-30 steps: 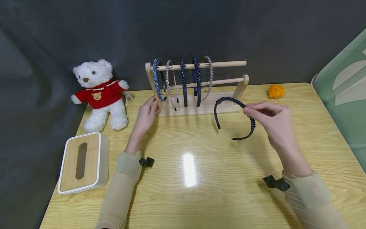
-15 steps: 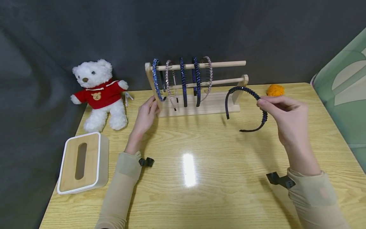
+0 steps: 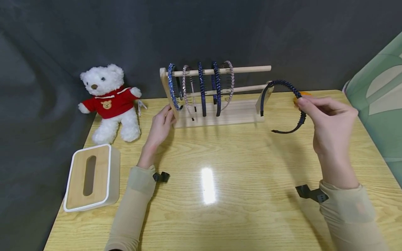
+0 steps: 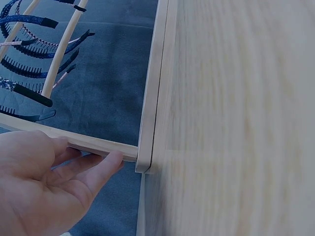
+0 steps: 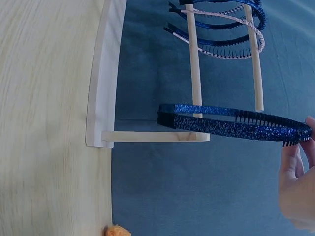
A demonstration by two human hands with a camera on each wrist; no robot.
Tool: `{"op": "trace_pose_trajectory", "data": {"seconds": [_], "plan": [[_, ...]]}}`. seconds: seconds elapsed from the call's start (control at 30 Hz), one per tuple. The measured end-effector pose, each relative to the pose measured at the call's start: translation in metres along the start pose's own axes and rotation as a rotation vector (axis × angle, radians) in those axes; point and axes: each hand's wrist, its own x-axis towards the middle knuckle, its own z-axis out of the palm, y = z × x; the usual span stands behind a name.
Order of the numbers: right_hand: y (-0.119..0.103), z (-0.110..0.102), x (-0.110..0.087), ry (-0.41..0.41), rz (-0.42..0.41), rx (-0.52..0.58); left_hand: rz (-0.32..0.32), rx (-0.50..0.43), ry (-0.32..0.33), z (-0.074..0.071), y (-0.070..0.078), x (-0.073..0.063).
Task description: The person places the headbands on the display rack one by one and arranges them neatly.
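Observation:
A light wooden headband rack stands at the back of the table, its two rods running left to right. My left hand holds the rack's left upright; in the left wrist view the fingers bend round that upright. Between thumb and fingers my right hand pinches a dark navy braided headband by its right side. The headband is in the air beside the rack's right end, its tips apart from the rods. Several blue, navy and pink headbands hang on the left and middle of the rods.
A white teddy bear in a red hoodie sits left of the rack. Nearer on the left is a tissue box with a wooden lid. An orange ball lies at the right back, mostly behind my right hand in the head view.
My right hand has carried the navy headband rightward and farther back, from in front of the rack to beside its right end. The left hand stays on the upright.

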Motion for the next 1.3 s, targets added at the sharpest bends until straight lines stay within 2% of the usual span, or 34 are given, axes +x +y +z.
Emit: {"op": "trace_pose_trajectory", "data": {"seconds": [0.5,0.87,1.3], "plan": [[-0.006,0.008,0.009,0.103,-0.053,0.020,-0.003,-0.006,0.001,0.000,-0.001,0.001],[-0.006,0.014,0.009,0.126,-0.092,0.072,0.004,-0.008,-0.001,0.001,-0.001,0.001],[-0.004,0.028,0.017,0.129,-0.140,0.032,0.010,-0.015,0.001,0.001,-0.001,0.001]]}}
